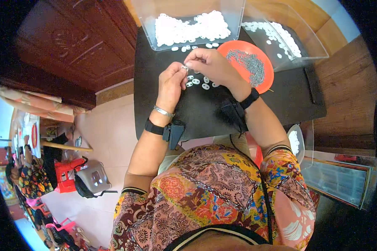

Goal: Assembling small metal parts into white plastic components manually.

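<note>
Head view, left fingers (180,76), right fingers (196,65), pinching white piece (184,67)

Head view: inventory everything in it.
Table: one, black, centre
Held piece: one, whitish, above table
Two-holed ovals: several, white, on table
Clear containers: three, colourless, two on table, one lower right
Round plate: one, orange, table's right side
Metal pins: many, grey, on plate
Carved door: one, dark brown, upper left
People: several, patterned clothes, far left
Floral shirt: one, multicoloured, bottom
Wrist straps: two, black, forearms
Bracelet: one, silver, left wrist
Left hand, right hand: one each, at held piece
</note>
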`<state>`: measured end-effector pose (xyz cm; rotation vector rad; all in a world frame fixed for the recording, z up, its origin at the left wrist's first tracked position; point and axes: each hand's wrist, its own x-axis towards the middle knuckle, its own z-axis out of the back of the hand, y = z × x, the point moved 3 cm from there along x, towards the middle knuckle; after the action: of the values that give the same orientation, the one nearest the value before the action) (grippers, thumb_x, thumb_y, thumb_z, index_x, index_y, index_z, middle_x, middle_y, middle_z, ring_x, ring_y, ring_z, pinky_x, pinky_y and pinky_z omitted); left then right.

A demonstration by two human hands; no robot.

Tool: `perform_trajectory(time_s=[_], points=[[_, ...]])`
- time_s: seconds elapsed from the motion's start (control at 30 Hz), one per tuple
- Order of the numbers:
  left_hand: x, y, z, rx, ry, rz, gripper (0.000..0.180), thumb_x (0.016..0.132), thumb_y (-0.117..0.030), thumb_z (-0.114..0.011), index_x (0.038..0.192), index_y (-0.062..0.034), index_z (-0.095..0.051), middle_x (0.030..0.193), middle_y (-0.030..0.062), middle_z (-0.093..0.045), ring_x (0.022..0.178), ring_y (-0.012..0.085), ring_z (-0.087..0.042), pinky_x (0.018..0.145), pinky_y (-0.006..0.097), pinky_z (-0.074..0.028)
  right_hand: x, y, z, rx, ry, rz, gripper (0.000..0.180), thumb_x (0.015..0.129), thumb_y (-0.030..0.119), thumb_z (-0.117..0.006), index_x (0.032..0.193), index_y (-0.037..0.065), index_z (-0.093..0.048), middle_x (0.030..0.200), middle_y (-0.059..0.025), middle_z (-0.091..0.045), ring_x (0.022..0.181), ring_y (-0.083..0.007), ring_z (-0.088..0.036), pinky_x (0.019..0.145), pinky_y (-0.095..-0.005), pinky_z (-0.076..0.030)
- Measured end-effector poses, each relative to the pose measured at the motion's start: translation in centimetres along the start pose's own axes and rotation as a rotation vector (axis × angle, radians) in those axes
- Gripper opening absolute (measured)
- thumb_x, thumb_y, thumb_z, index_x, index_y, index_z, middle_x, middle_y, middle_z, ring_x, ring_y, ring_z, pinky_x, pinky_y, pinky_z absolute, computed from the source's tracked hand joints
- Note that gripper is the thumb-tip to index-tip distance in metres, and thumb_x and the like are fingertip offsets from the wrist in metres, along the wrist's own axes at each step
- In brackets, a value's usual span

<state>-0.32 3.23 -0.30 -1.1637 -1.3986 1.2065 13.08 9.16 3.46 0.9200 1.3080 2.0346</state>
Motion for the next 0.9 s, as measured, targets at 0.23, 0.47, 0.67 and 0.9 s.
perform_trajectory(time_s=[0.23,0.47,0.67,0.9], points=[[-0.4,-0.1,-0.3,0.056,-0.004,-0.018,0.018,0.087,-0.013,-0.051,0.071,-0.0053,-0.054,0.059,-0.0033,-0.048,0.05,0.0044,-0.041,0.044,0.02,-0.031,-0.1,-0.6,-0.3,-0.249,-0.058,0.124,0.02,0.081,0.021,-0.059,0.081,0.001,-0.06,0.069,-0.0136,-0.06,0.062,-0.0237,-0.059,0.058,-0.0332,-0.046],[-0.7,0.2,-0.3,0.017,-0.025,-0.038,0.019,0.086,-0.012,-0.05,0.07,-0.0047,-0.053,0.059,-0.0027,-0.047,0.05,0.0048,-0.04,0.045,0.021,-0.031,-0.3,-0.2,-0.7,-0.359,-0.06,0.178,0.017,0.084,0.016,-0.058,0.08,0.0,-0.056,0.062,-0.0055,-0.051,0.058,-0.0119,-0.048,0.054,-0.0275,-0.041],[0.0,-0.2,0.5,-0.018,-0.03,-0.028,0.017,0.086,-0.011,-0.05,0.071,-0.0051,-0.054,0.059,-0.0021,-0.048,0.05,0.0056,-0.042,0.046,0.02,-0.033,0.0,-0.3,-0.4,-0.241,-0.091,0.123,0.018,0.085,0.019,-0.058,0.083,0.001,-0.06,0.064,-0.0045,-0.055,0.057,-0.0102,-0.049,0.053,-0.0262,-0.041],[0.8,-0.2,3.3,-0.292,-0.285,-0.064,0.016,0.089,-0.011,-0.045,0.078,-0.0058,-0.055,0.059,0.0018,-0.054,0.045,0.0091,-0.046,0.042,0.02,-0.033,-0.3,-0.9,-0.9,-0.552,-0.065,0.305,0.014,0.082,0.017,-0.058,0.086,0.005,-0.065,0.08,-0.0082,-0.063,0.073,-0.0234,-0.06,0.066,-0.0323,-0.048]])
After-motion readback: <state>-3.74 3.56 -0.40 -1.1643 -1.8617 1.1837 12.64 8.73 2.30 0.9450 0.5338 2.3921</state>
